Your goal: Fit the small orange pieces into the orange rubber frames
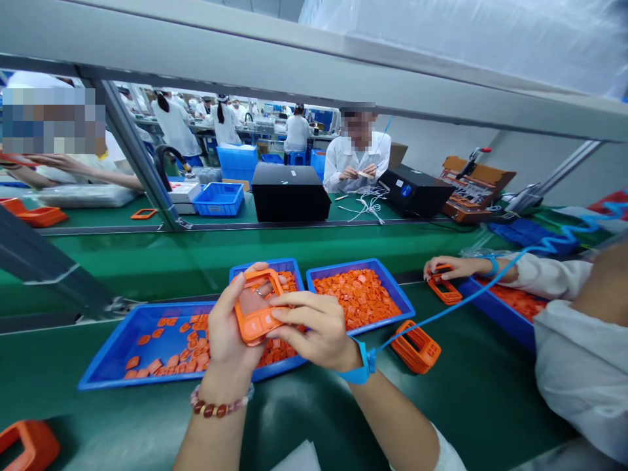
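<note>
My left hand (pixel 230 320) holds an orange rubber frame case (pixel 255 325) upright, with its palm showing through the case's opening. The fingers of my right hand (pixel 314 325) press on the lower part of that case. Below my hands lies a blue tray (pixel 147 340) with scattered small orange pieces. Two more blue trays (pixel 387 294) (pixel 265 264) hold heaps of similar pieces, partly hidden behind my hands. A second orange case (pixel 416 347) lies on the green bench to my right. A beaded bracelet circles my left wrist, and a blue strap circles my right.
A co-worker's hand (pixel 446 268) at right holds another orange case (pixel 444 285) above a blue tray (pixel 505 320). A blue coiled cord runs from my right wrist strap. An orange case (pixel 27 445) sits at bottom left. A grey metal frame (pixel 294 72) crosses overhead.
</note>
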The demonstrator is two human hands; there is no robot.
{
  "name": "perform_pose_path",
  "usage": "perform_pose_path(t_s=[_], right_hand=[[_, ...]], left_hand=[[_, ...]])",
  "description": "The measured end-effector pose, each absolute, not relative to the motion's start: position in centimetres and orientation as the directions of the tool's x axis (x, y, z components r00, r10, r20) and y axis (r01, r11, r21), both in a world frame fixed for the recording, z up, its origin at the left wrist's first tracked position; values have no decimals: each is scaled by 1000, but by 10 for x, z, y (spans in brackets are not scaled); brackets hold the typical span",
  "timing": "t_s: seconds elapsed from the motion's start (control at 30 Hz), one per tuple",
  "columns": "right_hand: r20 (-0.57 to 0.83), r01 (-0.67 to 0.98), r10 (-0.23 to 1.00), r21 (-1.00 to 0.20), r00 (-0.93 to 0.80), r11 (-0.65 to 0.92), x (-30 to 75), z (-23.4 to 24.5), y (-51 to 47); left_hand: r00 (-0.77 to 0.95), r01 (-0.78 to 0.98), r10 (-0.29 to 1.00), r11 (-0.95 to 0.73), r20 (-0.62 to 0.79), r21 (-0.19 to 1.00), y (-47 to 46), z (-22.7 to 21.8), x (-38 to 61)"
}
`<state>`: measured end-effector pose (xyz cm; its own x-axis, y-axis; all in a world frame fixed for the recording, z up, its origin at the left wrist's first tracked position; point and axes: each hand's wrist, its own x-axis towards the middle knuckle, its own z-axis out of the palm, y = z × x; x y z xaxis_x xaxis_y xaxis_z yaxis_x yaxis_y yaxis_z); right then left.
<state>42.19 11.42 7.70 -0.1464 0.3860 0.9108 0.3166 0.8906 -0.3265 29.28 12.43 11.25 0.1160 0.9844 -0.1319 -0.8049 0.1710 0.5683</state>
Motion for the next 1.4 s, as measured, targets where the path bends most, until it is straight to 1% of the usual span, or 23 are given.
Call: perform_pose_path(t_s=[0.13,0.3,0.37,0.47,0.6,0.73,0.87,1.1,1.4], right_hand=[[888,283,430,-376,-161,882,429,83,112],[873,267,455,-402,-174,876,430,88,108],[881,288,451,-398,-147,871,430,89,107],[888,318,451,-404,-90,858,431,90,104],[882,311,465,-423,-73,851,431,91,101],[893,347,446,-400,-60,848,429,94,96],[904,359,423,-376,-60,854,429,96,94],[910,358,409,-359,-72,862,430,98,94],[900,327,425,-376,-92,867,431,96,92]], left_hand=[[159,-810,984,177,-80,559,125,112,294],[159,-823,987,146,-25,550,125,112,294],[147,-836,989,132,-15,532,123,113,293],[150,-836,988,110,31,538,119,114,292],[202,-832,973,109,114,544,115,113,290],[247,-812,953,104,176,574,111,113,289],[249,-797,948,85,198,598,108,114,289],[291,-814,905,64,311,577,107,113,287],[244,-790,925,15,293,613,101,116,286]])
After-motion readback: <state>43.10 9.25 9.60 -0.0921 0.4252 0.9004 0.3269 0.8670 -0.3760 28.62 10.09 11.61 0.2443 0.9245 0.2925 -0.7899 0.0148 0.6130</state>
